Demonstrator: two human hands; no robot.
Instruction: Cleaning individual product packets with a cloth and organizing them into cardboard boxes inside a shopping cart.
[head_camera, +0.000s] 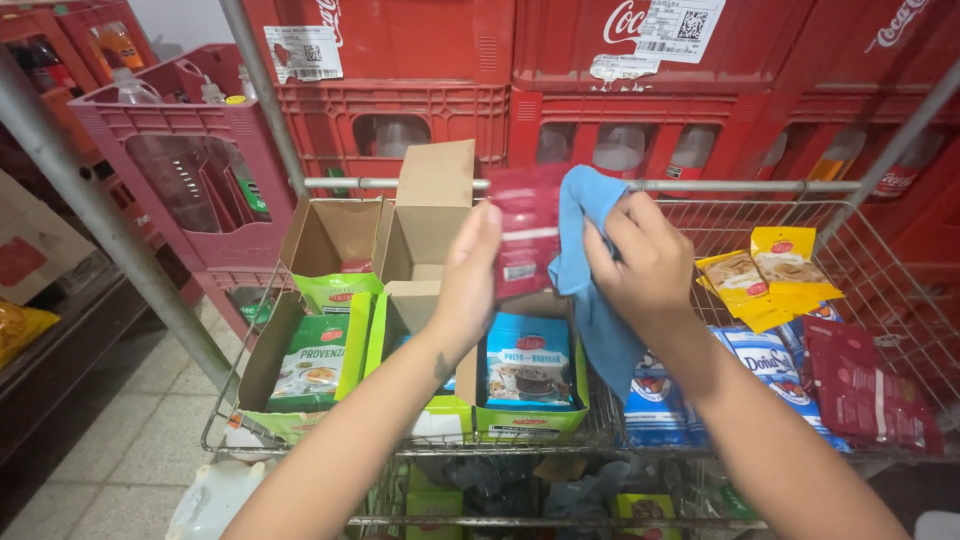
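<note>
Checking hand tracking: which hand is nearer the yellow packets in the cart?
Right. The right hand, holding the blue cloth, is just left of the yellow packets; the left hand holds the red packet, farther left.

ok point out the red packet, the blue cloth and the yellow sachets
red packet (525, 232), head view, middle of its front face
blue cloth (585, 205), head view, upper fold
yellow sachets (770, 275), head view, centre of the pile

Both bare forearms reach up and forward from the bottom edge, the left hand (468, 285) raised with its fingers pinched closed and thumb side facing inward, the right hand (640, 262) beside it, curled in a closed grip.
</note>
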